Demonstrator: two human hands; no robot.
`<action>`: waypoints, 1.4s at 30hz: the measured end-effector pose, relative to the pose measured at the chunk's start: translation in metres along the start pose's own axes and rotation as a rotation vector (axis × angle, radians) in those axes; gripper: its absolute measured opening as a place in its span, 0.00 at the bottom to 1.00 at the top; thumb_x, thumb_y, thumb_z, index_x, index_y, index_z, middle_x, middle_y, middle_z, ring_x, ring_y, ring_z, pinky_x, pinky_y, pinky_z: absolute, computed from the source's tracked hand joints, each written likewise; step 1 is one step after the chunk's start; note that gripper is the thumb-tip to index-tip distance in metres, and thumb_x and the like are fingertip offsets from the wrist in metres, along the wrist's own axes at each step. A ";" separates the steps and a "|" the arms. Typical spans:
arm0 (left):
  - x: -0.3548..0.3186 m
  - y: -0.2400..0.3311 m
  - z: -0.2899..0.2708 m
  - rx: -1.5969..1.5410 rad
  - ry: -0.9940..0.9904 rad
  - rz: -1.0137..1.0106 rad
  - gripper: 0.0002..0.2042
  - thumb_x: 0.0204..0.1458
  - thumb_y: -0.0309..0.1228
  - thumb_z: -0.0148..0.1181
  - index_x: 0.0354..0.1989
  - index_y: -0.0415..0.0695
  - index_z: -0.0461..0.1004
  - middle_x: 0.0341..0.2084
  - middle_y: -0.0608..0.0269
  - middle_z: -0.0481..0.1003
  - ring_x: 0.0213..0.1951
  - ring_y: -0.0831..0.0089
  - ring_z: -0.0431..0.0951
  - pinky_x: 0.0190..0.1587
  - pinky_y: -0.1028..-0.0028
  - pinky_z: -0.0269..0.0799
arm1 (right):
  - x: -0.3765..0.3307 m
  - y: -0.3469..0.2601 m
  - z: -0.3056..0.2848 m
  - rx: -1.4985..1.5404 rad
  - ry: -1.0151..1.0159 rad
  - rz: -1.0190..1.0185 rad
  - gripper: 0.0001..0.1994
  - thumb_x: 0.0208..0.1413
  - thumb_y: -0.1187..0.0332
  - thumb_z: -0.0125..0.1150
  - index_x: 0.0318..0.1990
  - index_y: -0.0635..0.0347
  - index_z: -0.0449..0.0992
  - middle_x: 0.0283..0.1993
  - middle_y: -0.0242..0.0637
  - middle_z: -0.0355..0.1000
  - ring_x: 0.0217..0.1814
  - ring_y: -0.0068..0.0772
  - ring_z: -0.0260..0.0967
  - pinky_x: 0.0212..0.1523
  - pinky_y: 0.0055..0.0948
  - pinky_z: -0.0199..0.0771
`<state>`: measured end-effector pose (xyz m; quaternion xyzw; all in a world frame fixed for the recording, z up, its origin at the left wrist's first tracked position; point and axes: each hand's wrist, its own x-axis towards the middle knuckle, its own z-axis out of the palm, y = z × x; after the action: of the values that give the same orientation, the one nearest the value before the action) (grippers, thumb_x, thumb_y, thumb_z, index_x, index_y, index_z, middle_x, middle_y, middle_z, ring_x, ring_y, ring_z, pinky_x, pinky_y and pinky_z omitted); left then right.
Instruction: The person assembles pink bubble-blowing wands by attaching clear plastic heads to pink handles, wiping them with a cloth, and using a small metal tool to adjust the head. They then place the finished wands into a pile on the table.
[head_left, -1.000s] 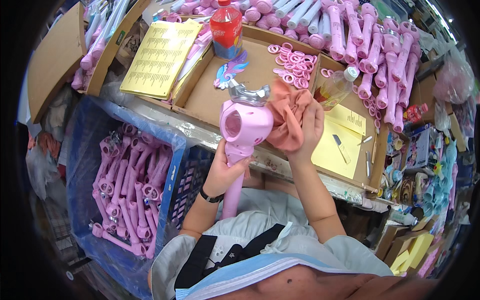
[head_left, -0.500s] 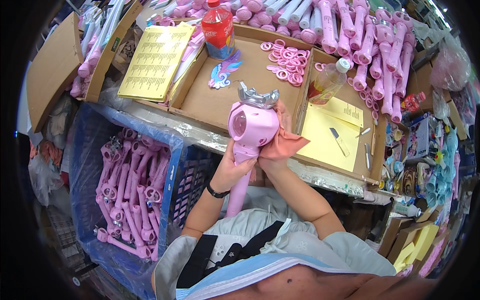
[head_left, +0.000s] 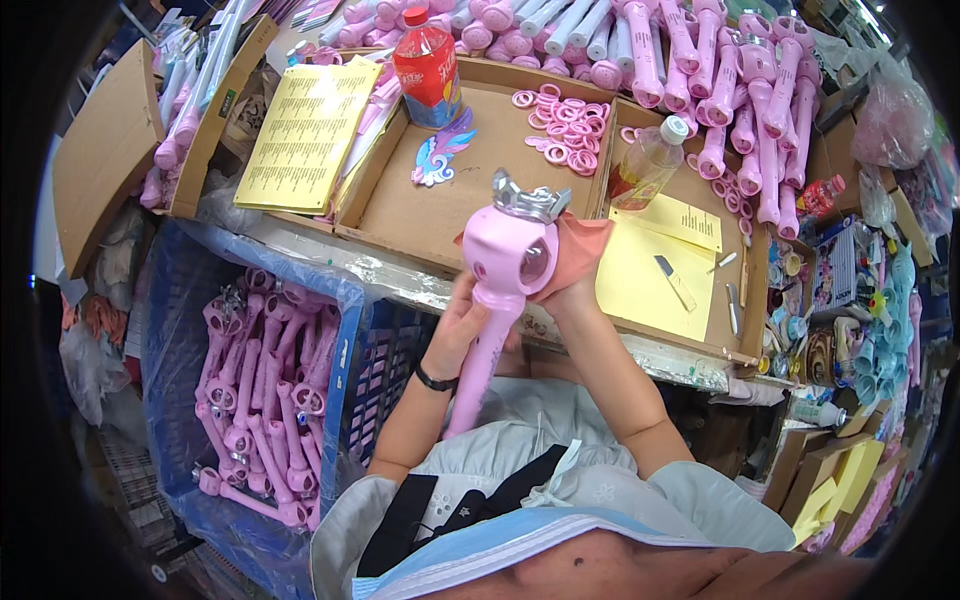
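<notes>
A pink toy wand [head_left: 496, 312] with a round, windowed head and a silver crown [head_left: 533, 203] stands nearly upright in front of me, its handle slanting down toward my lap. My left hand [head_left: 454, 328] is closed around the handle just below the head. On the other side, my right hand [head_left: 570, 298] presses an orange cloth [head_left: 585, 250] against the head. Most of the right fingers are hidden behind the cloth and the wand. The round window in the head faces right.
To my left, a blue crate [head_left: 345, 350] lined with plastic holds several pink wands. Ahead, a cardboard tray [head_left: 400, 225] contains pink rings [head_left: 570, 130], a wing-shaped piece [head_left: 438, 155] and a red-labelled bottle [head_left: 428, 75]. A knife [head_left: 675, 282] lies on yellow paper at right.
The wand has turned about its length, so its round window has swung from the left to the right. Both hands keep hold, and the cloth has shifted slightly along the head.
</notes>
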<state>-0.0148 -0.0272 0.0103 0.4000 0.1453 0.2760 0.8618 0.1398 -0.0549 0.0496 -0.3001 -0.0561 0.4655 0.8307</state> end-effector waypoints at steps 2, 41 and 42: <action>0.002 0.000 0.003 0.242 0.159 0.223 0.35 0.53 0.26 0.56 0.64 0.42 0.40 0.54 0.51 0.59 0.51 0.70 0.68 0.50 0.72 0.69 | -0.010 0.003 0.008 -0.251 0.026 -0.210 0.13 0.63 0.61 0.46 0.46 0.62 0.66 0.41 0.33 0.69 0.40 0.23 0.66 0.40 0.23 0.69; 0.013 0.023 0.000 -0.107 -0.060 -0.077 0.38 0.57 0.60 0.32 0.65 0.39 0.49 0.62 0.51 0.56 0.63 0.60 0.58 0.64 0.63 0.54 | -0.036 0.031 0.004 -1.187 -0.332 -0.927 0.33 0.60 0.60 0.47 0.66 0.68 0.42 0.71 0.55 0.36 0.73 0.54 0.33 0.68 0.45 0.35; 0.015 0.024 0.000 -0.111 -0.078 -0.089 0.40 0.55 0.62 0.34 0.65 0.39 0.49 0.62 0.51 0.56 0.63 0.60 0.58 0.65 0.63 0.53 | -0.035 0.028 0.007 -1.159 -0.334 -0.939 0.31 0.60 0.61 0.48 0.66 0.67 0.47 0.70 0.55 0.37 0.73 0.54 0.34 0.68 0.45 0.36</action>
<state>-0.0112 -0.0060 0.0285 0.3553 0.1138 0.2293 0.8990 0.0970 -0.0690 0.0465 -0.5584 -0.5378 -0.0010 0.6316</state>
